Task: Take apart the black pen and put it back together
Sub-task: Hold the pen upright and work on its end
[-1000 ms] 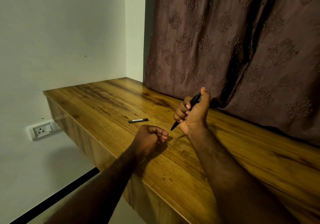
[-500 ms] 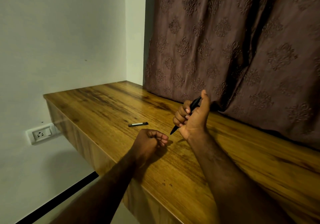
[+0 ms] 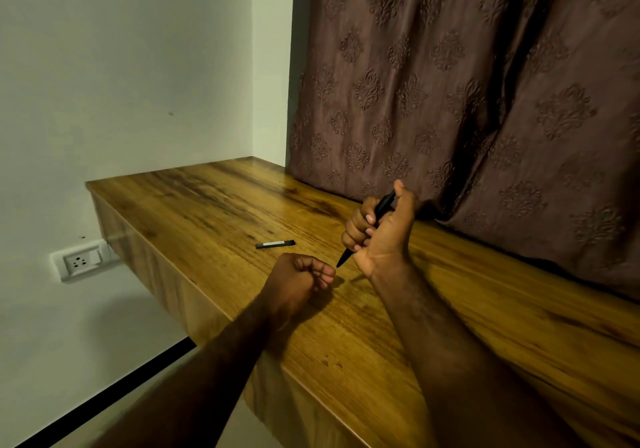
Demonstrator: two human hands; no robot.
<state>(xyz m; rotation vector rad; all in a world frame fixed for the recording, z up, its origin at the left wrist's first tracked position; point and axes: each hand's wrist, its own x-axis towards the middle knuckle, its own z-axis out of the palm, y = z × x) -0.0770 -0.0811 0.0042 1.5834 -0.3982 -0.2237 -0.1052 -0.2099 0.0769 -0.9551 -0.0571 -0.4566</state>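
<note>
My right hand [image 3: 382,236] is wrapped around the black pen [image 3: 383,205], held upright and tilted, its pointed tip [image 3: 342,261] aimed down-left just above the wooden table [image 3: 214,205]. The thumb rests near the pen's upper end. My left hand [image 3: 298,281] rests on the table as a closed fist, just left of the tip; whether anything is inside it is hidden. A short black pen part with a pale label [image 3: 275,244] lies flat on the table beyond the left hand.
A brown patterned curtain [image 3: 467,101] hangs along the table's back edge, close behind my right hand. The table's left edge drops off beside a white wall with a socket [image 3: 81,261].
Both hands hold nearly the same pose; the view has tilted slightly, so everything sits a little lower in frame. The loose part on the table has not moved.
</note>
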